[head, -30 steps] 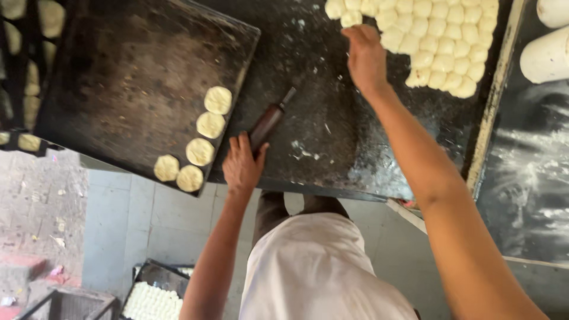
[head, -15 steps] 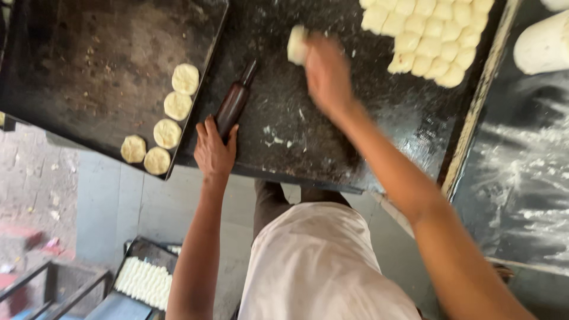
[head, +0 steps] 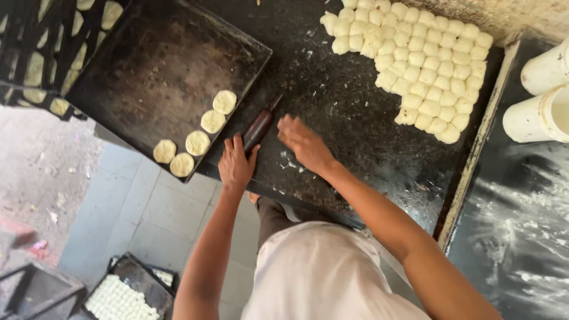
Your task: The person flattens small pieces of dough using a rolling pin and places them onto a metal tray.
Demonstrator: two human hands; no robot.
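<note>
**user1:** Pin orientation q — which way's the rolling pin (head: 259, 128) lying rn?

**user2:** Diagonal. Long axis runs from the left hand (head: 236, 165) up and away to the far right, thin handle tip pointing at the gap btw the black tray (head: 148, 65) and the dough-ball block (head: 415, 59). Near end sits under the left fingertips (head: 238, 142), so fingers rest on it, palm flat on the dark worktop (head: 332, 112). Not a full wrap afaict, more a press than a clamp.

**user1:** And the other hand?

**user2:** Right hand (head: 303, 144) is just beside the pin, on its right, palm down on the worktop w/ fingers spread a bit. Can't tell if there's dough under it, hand covers that spot. Hands are close but apart, pin btw them.

**user1:** What's around?

**user2:** Five flattened dough discs (head: 198, 142) in a diagonal line on the tray's near edge, just left of the left hand, roughly parallel w/ the pin. Dough balls are well beyond the right hand, far right. Two white tubs (head: 542, 101) further right still. Crate of more balls (head: 118, 299) on the floor below the left elbow.
</note>
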